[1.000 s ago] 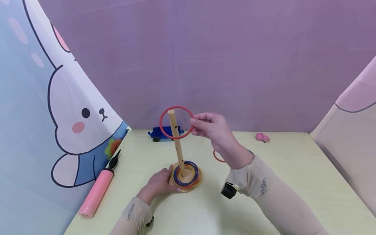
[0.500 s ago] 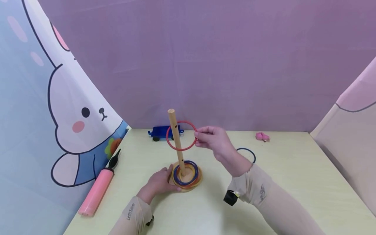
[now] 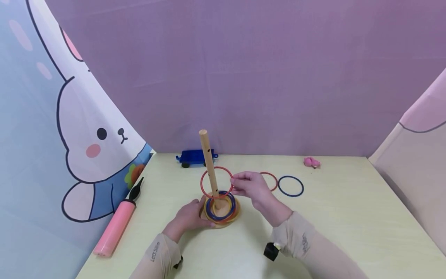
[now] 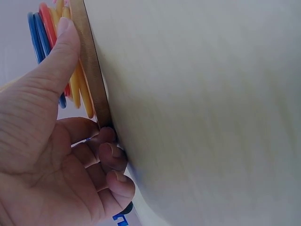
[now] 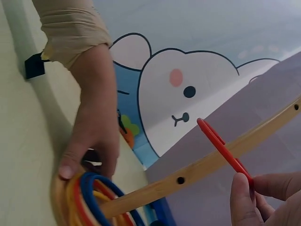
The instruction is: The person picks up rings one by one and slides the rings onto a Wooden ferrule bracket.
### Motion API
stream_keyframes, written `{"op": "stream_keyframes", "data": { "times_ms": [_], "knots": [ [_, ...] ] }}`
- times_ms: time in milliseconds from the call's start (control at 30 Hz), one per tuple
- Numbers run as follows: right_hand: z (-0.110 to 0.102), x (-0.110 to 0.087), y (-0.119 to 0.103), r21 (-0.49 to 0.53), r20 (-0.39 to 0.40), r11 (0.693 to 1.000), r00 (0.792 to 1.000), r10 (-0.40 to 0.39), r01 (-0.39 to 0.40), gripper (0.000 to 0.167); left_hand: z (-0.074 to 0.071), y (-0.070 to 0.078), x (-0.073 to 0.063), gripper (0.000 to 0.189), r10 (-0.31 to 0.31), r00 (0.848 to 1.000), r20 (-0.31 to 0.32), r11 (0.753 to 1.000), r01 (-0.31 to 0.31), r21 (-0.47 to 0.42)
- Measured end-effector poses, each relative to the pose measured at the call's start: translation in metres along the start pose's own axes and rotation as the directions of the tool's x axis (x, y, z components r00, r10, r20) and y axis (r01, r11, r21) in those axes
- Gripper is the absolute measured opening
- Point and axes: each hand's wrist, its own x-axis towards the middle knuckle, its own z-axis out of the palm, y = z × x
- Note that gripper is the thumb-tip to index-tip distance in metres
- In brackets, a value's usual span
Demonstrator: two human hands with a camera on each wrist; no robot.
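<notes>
A wooden ring-toss stand has an upright peg (image 3: pixel 210 164) and a round base (image 4: pixel 98 80). Several blue, red and yellow rings (image 5: pixel 89 202) lie around the foot of the peg. My left hand (image 3: pixel 189 216) grips the base's left edge, thumb over the top and fingers curled at the rim. Between thumb and fingertips, my right hand (image 3: pixel 251 190) pinches a red ring (image 5: pixel 225 151). That ring encircles the lower peg, a little above the stacked rings in the head view. Its far side passes behind the peg in the right wrist view.
Right of the stand, a second red ring (image 3: pixel 277 182), partly hidden by my right hand, and a blue ring (image 3: pixel 302 188) lie on the table (image 3: pixel 348 217). A blue toy wagon (image 3: pixel 193 156) and a small pink object (image 3: pixel 311 162) stand behind. A pink hand pump (image 3: pixel 115 228) lies left.
My right hand has lowered the red ring from the peg's top to near its foot. The red and blue rings on the table have come into view. My left hand stays put.
</notes>
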Motion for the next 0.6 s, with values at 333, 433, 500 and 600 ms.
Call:
{"op": "stream_keyframes", "data": {
  "times_ms": [333,433,500,600],
  "knots": [
    [-0.009,-0.002,0.035,-0.065,-0.035,0.997,0.998,0.044,-0.046,0.019,-0.002,0.003,-0.002,0.110,0.005,1.000,-0.017,1.000,-0.005,0.005],
    [-0.012,0.000,0.046,-0.064,-0.054,0.996,0.997,0.054,-0.058,0.019,-0.002,0.004,-0.002,0.113,0.004,1.000,-0.015,1.000,-0.004,0.006],
    [-0.014,0.001,0.054,-0.062,-0.067,0.996,0.996,0.061,-0.066,0.018,-0.003,0.004,-0.002,0.113,0.003,1.000,-0.013,1.000,-0.003,0.006],
    [-0.017,0.004,0.064,-0.064,-0.078,0.995,0.995,0.067,-0.072,0.017,-0.003,0.005,-0.003,0.112,0.003,1.000,-0.010,1.000,-0.003,0.009]
  ]
}}
